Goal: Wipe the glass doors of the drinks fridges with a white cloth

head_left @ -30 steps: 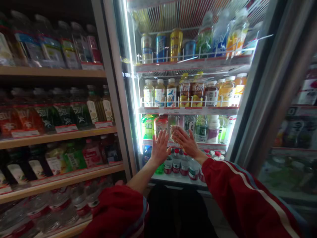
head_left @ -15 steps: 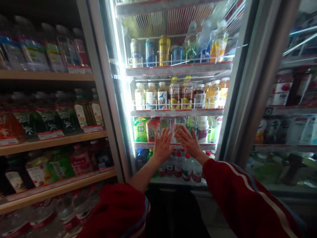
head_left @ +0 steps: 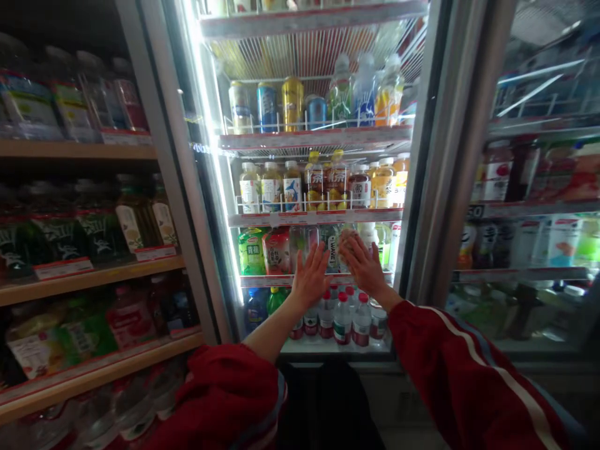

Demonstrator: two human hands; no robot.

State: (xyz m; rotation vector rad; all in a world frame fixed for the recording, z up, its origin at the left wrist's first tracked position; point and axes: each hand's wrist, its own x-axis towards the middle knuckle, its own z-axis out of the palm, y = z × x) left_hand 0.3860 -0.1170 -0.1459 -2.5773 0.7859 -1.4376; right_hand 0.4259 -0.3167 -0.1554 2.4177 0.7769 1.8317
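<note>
My left hand [head_left: 309, 276] is open, its fingers spread flat against the glass front of a lit drinks fridge [head_left: 187, 187]. Beside it, my right hand [head_left: 368, 270] presses a small crumpled cloth [head_left: 347, 236] against the same glass with its fingertips. Both hands are level with the third shelf, in front of clear and green bottles [head_left: 250, 251]. Small red-capped bottles [head_left: 342, 312] stand on the shelf just below my hands. I wear red sleeves; the right one has white stripes [head_left: 469, 356].
Wooden shelves [head_left: 89, 278] of bottled drinks run along the left. Cans [head_left: 291, 103] and juice bottles [head_left: 272, 184] fill the fridge's upper shelves. A grey metal frame [head_left: 445, 175] separates it from another glass-fronted fridge [head_left: 529, 237] on the right.
Both hands have slid to the right across the glass, the right one carrying the cloth with it. The view has also turned towards the right.
</note>
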